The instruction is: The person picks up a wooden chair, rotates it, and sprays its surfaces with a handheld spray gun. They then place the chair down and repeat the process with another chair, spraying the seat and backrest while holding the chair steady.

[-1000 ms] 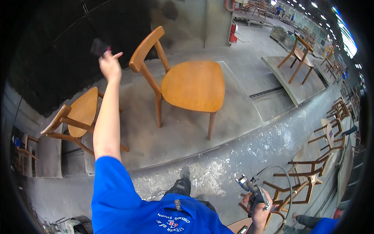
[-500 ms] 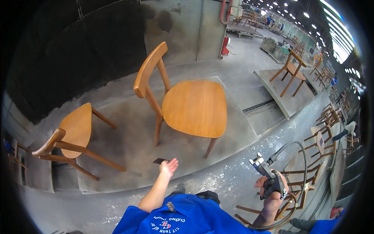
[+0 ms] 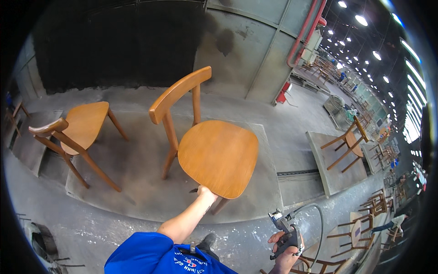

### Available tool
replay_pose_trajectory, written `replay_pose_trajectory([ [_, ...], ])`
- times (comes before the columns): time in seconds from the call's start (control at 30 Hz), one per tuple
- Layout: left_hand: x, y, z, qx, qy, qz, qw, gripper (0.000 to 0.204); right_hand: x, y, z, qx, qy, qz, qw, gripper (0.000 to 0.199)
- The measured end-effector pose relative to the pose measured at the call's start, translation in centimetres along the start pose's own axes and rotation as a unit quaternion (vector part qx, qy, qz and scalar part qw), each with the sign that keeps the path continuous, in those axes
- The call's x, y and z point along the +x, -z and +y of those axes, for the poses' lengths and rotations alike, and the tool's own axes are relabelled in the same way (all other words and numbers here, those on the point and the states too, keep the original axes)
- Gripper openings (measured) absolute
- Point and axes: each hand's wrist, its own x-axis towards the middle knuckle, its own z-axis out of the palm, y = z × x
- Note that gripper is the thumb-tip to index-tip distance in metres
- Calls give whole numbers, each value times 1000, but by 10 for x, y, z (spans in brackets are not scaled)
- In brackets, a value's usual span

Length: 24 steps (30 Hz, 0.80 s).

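A wooden chair (image 3: 219, 155) with a rounded seat and curved backrest stands in front of me on a flat grey platform. My left hand (image 3: 207, 193) is at the near edge of its seat, its fingertips hidden by or beneath the edge. A small dark flat piece (image 3: 194, 191) sticks out from this hand; its kind is unclear. In my right hand (image 3: 288, 255), apart from the chair, is a metal spray gun (image 3: 284, 228) with a hose (image 3: 322, 223) curving from it.
A second wooden chair (image 3: 86, 125) stands to the left on the same platform (image 3: 146, 192). Another chair (image 3: 349, 141) is on a separate platform (image 3: 319, 157) at the right. Several chairs and a person (image 3: 398, 222) are farther right. A dark-stained wall (image 3: 118, 50) rises behind.
My left hand has moved forward to the near edge of the chair seat with the dark piece. The spray gun appears lower and farther left as the view has shifted.
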Motion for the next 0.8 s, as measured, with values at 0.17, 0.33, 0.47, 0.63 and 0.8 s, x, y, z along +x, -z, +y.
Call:
replay_pose_trajectory([
  [0.17,-28,11,71,13,-30,45,998,61,35,-6,25,63,-1,-33,997,92],
  [0.33,-45,37,188,130,-252,216,934,51,58,-14,25,79,4,-71,994,95],
  [0.47,-51,34,266,252,-368,368,816,50,62,-28,21,82,31,-97,991,99],
  [0.63,-49,1,288,418,-383,457,686,52,55,-66,14,124,51,-95,986,101],
  [0.8,-30,-23,305,464,-353,458,671,51,41,-88,1,34,87,-84,992,84],
])
